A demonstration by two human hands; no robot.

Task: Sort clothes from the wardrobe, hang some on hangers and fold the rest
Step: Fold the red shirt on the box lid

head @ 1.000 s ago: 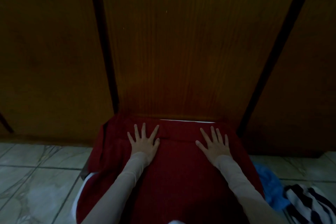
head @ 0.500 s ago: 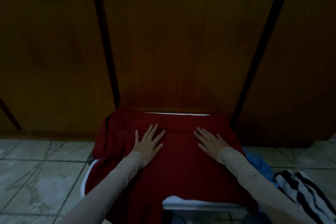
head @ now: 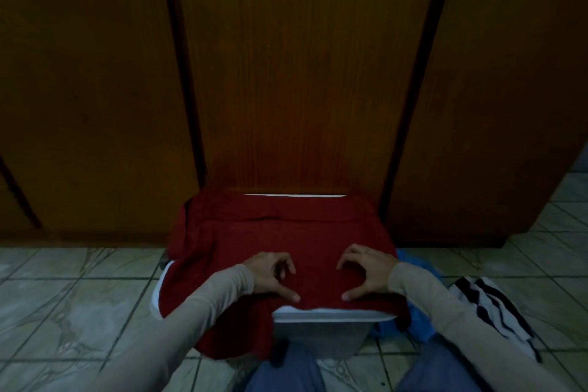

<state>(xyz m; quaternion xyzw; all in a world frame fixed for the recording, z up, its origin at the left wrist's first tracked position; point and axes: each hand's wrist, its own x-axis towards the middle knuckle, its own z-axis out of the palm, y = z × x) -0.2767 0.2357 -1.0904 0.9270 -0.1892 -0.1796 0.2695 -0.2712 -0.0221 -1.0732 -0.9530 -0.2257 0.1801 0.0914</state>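
Note:
A dark red garment (head: 286,239) lies spread over a white box (head: 318,318) on the floor in front of the closed wooden wardrobe doors (head: 302,73). Both hands rest on the garment's near part, just behind the box's front rim. My left hand (head: 270,275) has its fingers arched, with fingertips and outstretched thumb touching the cloth. My right hand (head: 366,274) mirrors it about a hand's width to the right. No fold of cloth shows between thumb and fingers. The garment's left side hangs over the box edge.
A blue cloth (head: 420,267) lies at the box's right side, and a black-and-white striped garment (head: 490,305) lies further right on the tiled floor (head: 79,296). My knees in blue trousers (head: 286,372) are at the bottom edge.
Both hands have slid from the garment's far part back toward me to its near edge. Their fingers, flat and spread before, are now arched. The view has pulled back.

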